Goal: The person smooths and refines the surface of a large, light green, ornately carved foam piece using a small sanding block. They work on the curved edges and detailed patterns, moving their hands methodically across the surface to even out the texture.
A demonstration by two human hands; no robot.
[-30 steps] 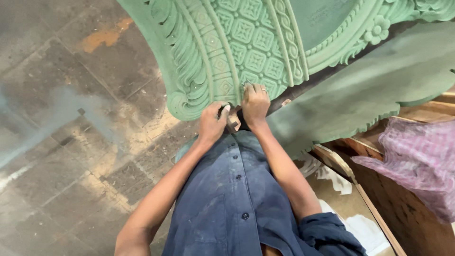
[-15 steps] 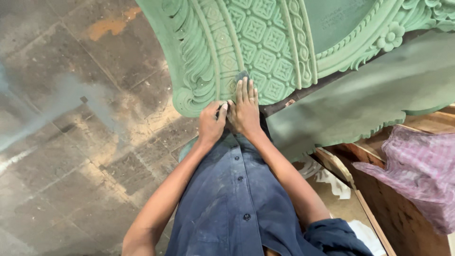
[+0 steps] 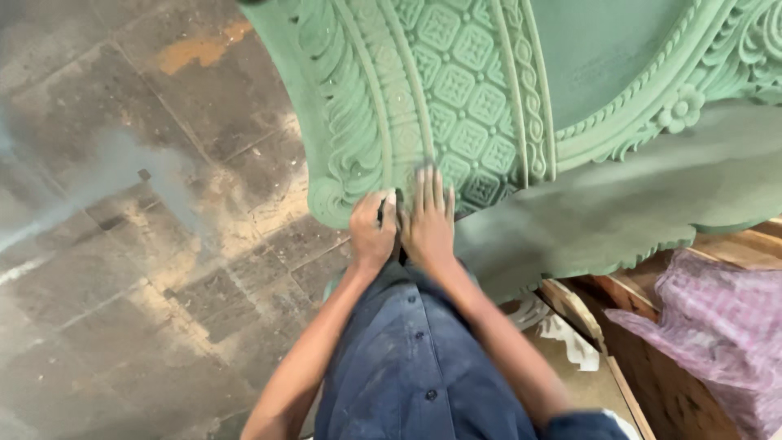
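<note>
Spreading across the left half of the frame is a worn stone floor [image 3: 138, 269], stained and dusted with pale powder, an orange patch [image 3: 195, 50] showing at upper left. Right of it, filling the top centre and upper right, rises a large green carved panel [image 3: 456, 90] — scrolled leaves along its curved edge, a grid of small squares inside, a rope border and a flower further right. At lower centre the person's left hand [image 3: 371, 232] is curled at the panel's lower edge, fingers bent in as if pinching something small; what it holds, if anything, cannot be told. Just beside it, touching, the right hand [image 3: 428, 222] lies flat with fingers stretched up onto the carved grid, gripping nothing — likely pressing or rubbing the relief while the left hand steadies the edge. Both forearms run down to a dark blue buttoned shirt [image 3: 415, 367]. At lower right, a wooden frame [image 3: 643, 367] props the panel, and a purple checked cloth [image 3: 717, 326] is heaped at the far right
</note>
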